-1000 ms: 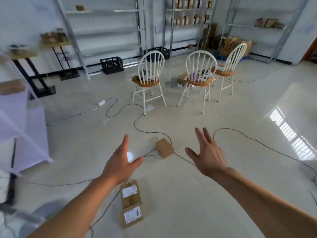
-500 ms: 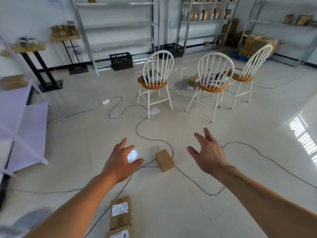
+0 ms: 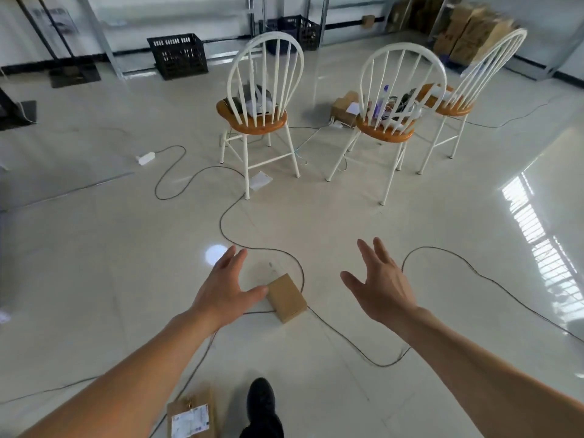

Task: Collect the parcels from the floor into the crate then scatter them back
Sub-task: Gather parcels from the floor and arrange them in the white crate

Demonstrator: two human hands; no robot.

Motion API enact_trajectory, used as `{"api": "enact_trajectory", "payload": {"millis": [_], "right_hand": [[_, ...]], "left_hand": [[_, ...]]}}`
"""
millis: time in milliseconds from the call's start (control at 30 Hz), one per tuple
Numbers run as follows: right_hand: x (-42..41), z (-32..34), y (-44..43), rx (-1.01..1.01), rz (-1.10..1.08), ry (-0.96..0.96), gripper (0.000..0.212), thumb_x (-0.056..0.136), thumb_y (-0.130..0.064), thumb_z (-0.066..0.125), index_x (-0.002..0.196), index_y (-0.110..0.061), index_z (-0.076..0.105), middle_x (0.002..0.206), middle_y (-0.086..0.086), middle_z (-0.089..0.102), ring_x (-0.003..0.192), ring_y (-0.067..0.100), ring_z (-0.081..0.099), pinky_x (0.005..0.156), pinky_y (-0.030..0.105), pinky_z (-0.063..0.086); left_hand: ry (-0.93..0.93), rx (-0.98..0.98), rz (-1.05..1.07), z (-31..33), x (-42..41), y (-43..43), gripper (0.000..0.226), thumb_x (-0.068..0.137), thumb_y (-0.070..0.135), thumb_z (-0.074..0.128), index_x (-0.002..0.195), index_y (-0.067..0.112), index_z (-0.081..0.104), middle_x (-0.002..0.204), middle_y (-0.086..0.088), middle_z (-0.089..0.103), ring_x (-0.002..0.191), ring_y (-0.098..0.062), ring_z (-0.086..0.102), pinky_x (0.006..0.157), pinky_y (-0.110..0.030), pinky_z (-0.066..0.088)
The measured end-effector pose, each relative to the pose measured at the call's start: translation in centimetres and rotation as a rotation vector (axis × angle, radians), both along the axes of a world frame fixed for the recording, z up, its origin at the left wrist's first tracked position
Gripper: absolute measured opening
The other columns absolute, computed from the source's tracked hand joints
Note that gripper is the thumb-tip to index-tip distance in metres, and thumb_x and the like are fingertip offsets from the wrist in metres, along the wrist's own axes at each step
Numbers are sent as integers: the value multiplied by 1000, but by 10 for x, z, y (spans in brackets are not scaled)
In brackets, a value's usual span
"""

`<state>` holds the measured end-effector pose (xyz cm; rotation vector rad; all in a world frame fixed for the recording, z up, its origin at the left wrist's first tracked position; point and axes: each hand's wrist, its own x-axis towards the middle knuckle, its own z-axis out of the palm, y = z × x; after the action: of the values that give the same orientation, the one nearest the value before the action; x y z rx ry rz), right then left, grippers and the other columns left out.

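At the far back on the left, a black plastic lattice crate (image 3: 178, 55) stands on the floor, well apart from everything the hands can reach. At the bottom edge, a flat brown cardboard parcel with a white label (image 3: 189, 418) lies just beside a black shoe (image 3: 260, 398).

The left hand (image 3: 226, 289) is stretched forward with its palm down. The fingers are straight and loosely spread, and it holds nothing. Its thumb points to the right, and the tip meets the left edge of a small plain brown cardboard parcel (image 3: 287, 300). I cannot tell if it really touches the parcel or only hovers above it. This parcel lies flat on the pale tiled floor. Its long axis runs from far-left to near-right, slightly slanted. A thin black cable (image 3: 220, 223) curves around its right side and passes at its near corner.

The right hand (image 3: 382, 289) is also spread and empty, with the palm turned toward the parcel, but it is clearly apart from it on the right.

So the parcel lies between the two hands, much nearer to the left one. I judge that the left hand should take it across the short sides, and the cable may catch when it is lifted.
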<state>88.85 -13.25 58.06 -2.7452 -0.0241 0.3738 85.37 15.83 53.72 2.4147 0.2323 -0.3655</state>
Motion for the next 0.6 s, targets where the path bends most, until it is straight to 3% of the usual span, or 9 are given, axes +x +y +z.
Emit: {"api": "enact_trajectory", "payload": {"millis": [133, 267, 600], "right_hand": [[54, -52, 21, 42, -46, 95, 78, 101, -52, 54, 165, -30, 15, 175, 2, 2, 156, 27, 25, 116, 46, 39], [92, -127, 41, 65, -101, 222, 77, 102, -50, 55, 165, -30, 17, 174, 0, 5, 153, 28, 30, 112, 42, 41], [154, -382, 56, 117, -214, 480, 76, 102, -46, 54, 165, -26, 19, 173, 0, 17, 154, 24, 29, 114, 38, 34]], "left_hand": [[87, 3, -36, -47, 64, 14, 97, 87, 51, 69, 162, 27, 12, 170, 4, 3, 155, -12, 11, 122, -34, 22], [167, -2, -56, -115, 122, 20, 95, 87, 50, 69, 161, 25, 14, 169, 6, 3, 155, -11, 9, 123, -35, 21], [354, -26, -40, -356, 197, 1, 98, 88, 50, 69, 161, 22, 12, 169, 1, 7, 155, -15, 8, 124, -36, 19]]}}
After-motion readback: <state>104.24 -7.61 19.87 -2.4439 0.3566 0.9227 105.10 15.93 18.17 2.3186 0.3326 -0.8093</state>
